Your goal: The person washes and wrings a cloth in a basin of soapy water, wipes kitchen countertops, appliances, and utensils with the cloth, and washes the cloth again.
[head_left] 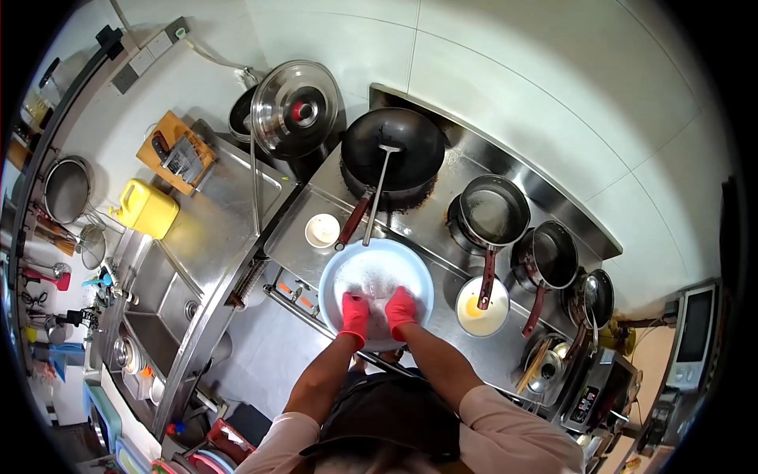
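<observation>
A light blue basin (425, 272) stands at the front edge of the steel counter, with white, foamy-looking stuff (367, 267) in it. Both hands wear pinkish-red rubber gloves and reach down inside. My left hand (354, 314) is on the left side of the basin, fingers curled. My right hand (400, 308) is curled too, a short way to the right. Between them lies a greyish-white, wet-looking mass that I cannot name. Whatever the fingers grip is hidden by the gloves and the foam.
Behind the basin, a wok (392, 146) sits on the stove with a long-handled ladle (377, 197) in it. A small white bowl (322, 231) stands left, a bowl with a yolk-like yellow spot (482, 308) right. Several pans (495, 209) line the burners. A sink (162, 292) is at left.
</observation>
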The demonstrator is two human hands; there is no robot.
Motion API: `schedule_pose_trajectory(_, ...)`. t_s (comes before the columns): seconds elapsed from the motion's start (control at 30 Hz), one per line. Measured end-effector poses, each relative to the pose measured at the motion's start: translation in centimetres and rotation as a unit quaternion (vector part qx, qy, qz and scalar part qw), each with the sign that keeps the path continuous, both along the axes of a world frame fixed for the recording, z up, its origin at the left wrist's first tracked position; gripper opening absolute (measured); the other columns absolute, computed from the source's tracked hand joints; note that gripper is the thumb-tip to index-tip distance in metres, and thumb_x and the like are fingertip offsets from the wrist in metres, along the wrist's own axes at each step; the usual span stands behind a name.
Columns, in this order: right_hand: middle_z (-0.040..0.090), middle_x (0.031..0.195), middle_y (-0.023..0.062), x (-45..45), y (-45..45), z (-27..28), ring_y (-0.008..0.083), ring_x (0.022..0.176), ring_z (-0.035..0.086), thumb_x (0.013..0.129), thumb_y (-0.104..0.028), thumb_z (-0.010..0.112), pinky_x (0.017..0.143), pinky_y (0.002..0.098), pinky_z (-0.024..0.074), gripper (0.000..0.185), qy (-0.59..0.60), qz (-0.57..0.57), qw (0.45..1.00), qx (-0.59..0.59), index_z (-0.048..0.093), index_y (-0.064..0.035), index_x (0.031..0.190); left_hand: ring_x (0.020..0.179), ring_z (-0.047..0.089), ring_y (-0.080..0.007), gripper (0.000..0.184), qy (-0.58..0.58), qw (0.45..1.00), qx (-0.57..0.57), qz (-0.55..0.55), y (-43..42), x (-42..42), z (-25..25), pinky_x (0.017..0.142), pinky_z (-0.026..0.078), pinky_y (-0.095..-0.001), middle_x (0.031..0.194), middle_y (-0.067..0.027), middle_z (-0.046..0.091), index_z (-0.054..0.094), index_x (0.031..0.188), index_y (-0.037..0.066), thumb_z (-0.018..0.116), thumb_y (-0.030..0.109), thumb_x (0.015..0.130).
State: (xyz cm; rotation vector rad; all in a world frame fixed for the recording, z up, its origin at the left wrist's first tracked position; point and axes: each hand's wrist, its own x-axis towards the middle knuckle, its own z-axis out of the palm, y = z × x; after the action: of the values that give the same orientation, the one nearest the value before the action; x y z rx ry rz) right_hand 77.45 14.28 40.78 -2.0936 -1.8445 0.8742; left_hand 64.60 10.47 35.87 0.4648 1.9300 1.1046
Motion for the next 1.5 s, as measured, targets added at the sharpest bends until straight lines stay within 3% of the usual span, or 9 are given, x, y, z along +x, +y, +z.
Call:
schedule_pose_trajectory(0.3, 0.072, 0.088, 0.0199, -3.1, -1.6, 7.2, 0.0332, 0.082, 0.071, 0.093, -0.068, 0.050, 0.079, 0.0414, 0.0531, 0.072, 0.216, -0.024, 0.961, -0.169, 0.072, 0.0008, 0.099, 0.109, 0.064, -0.0272, 0.057, -0.317, 0.948, 0.033, 0.007, 1.8, -0.2, -4.3, 0.092, 0.052, -0.0389, 0.129, -0.0144, 0.064, 0.050, 0.141, 0.004, 0.057, 0.043, 0.101)
schedule_pose_trajectory(0.5, 0.072, 0.088, 0.0235, -5.0, -2.8, 7.7, 0.0431, 0.089, 0.069, 0.096, -0.064, 0.043, 0.080, 0.0499, 0.0533, 0.067, 0.182, -0.026, 0.976, -0.119, 0.075, -0.0057, 0.087, 0.105, 0.065, -0.0275, 0.049, -0.437, 0.897, 0.020, -0.058, 1.4, -0.6, -0.3, 0.089, 0.051, -0.0343, 0.128, -0.0112, 0.065, 0.055, 0.138, 0.007, 0.039, 0.042, 0.108)
schedule_pose_trajectory(0.63, 0.073, 0.095, 0.0210, -5.0, -1.2, 2.0, 0.0419, 0.093, 0.069, 0.098, -0.057, 0.041, 0.083, 0.0505, 0.0527, 0.060, 0.144, -0.035, 0.989, -0.028, 0.075, -0.0082, 0.094, 0.103, 0.064, -0.0270, 0.048, -0.107, 0.971, -0.034, -0.211, 0.2, 0.4, 4.3, 0.091, 0.051, -0.0345, 0.126, -0.0111, 0.065, 0.057, 0.136, 0.007, 0.037, 0.041, 0.109)
schedule_pose_trajectory(0.8, 0.073, 0.101, 0.0185, -2.5, 2.0, 2.4, 0.0392, 0.097, 0.069, 0.098, -0.043, 0.045, 0.088, 0.0481, 0.0529, 0.046, -0.020, 0.154, 0.987, -0.036, 0.075, -0.0088, 0.101, 0.118, 0.059, -0.0273, 0.044, -0.442, 0.873, 0.040, 0.203, 0.0, 1.5, 3.0, 0.101, 0.046, -0.0341, 0.131, -0.0108, 0.064, 0.054, 0.138, 0.005, 0.037, 0.034, 0.108)
schedule_pose_trajectory(0.87, 0.073, 0.101, 0.0188, -1.1, 2.5, -4.1, 0.0387, 0.096, 0.070, 0.094, -0.039, 0.052, 0.082, 0.0480, 0.0556, 0.041, -0.064, 0.235, 0.969, 0.050, 0.075, -0.0051, 0.098, 0.101, 0.064, -0.0271, 0.036, -0.059, 0.993, 0.051, -0.084, -2.1, -1.1, -3.9, 0.085, 0.052, -0.0370, 0.113, -0.0132, 0.069, 0.064, 0.122, 0.001, 0.053, 0.028, 0.102)
schedule_pose_trajectory(1.07, 0.072, 0.102, 0.0219, -0.5, 2.7, -1.1, 0.0413, 0.090, 0.071, 0.091, -0.027, 0.055, 0.078, 0.0529, 0.0560, 0.030, -0.112, 0.056, 0.990, -0.063, 0.076, -0.0059, 0.094, 0.083, 0.069, -0.0243, 0.028, -0.085, 0.987, 0.018, 0.134, -2.4, -1.6, 2.3, 0.069, 0.053, -0.0376, 0.094, -0.0145, 0.073, 0.072, 0.101, -0.002, 0.065, 0.022, 0.089)
schedule_pose_trajectory(1.2, 0.074, 0.098, 0.0158, -0.2, 3.1, -5.2, 0.0323, 0.085, 0.071, 0.092, -0.018, 0.059, 0.072, 0.0448, 0.0564, 0.021, 0.099, 0.049, 0.987, -0.119, 0.073, -0.0062, 0.103, 0.079, 0.067, -0.0254, 0.038, -0.246, 0.952, -0.030, 0.180, -0.9, 0.7, 2.6, 0.067, 0.054, -0.0400, 0.094, -0.0124, 0.071, 0.064, 0.116, 0.009, 0.061, 0.040, 0.095)
schedule_pose_trajectory(1.37, 0.067, 0.097, 0.0037, 1.0, 1.3, 7.0, 0.0131, 0.079, 0.062, 0.092, -0.010, 0.064, 0.065, 0.0300, 0.0496, 0.023, 0.470, 0.082, 0.827, -0.298, 0.066, -0.0043, 0.114, 0.089, 0.066, -0.0336, 0.068, -0.738, 0.673, -0.049, 0.021, 0.6, -1.8, 5.7, 0.072, 0.056, -0.0482, 0.103, -0.0118, 0.070, 0.059, 0.123, 0.017, 0.034, 0.074, 0.097)
schedule_pose_trajectory(1.5, 0.068, 0.094, 0.0042, 2.5, 0.1, 12.3, 0.0125, 0.075, 0.061, 0.091, -0.010, 0.064, 0.063, 0.0275, 0.0477, 0.022, 0.470, 0.110, 0.810, -0.333, 0.068, -0.0017, 0.112, 0.114, 0.062, -0.0438, 0.064, -0.654, 0.747, -0.084, 0.082, 1.6, -1.3, 4.8, 0.097, 0.049, -0.0617, 0.131, -0.0208, 0.063, 0.056, 0.136, 0.009, 0.034, 0.059, 0.104)
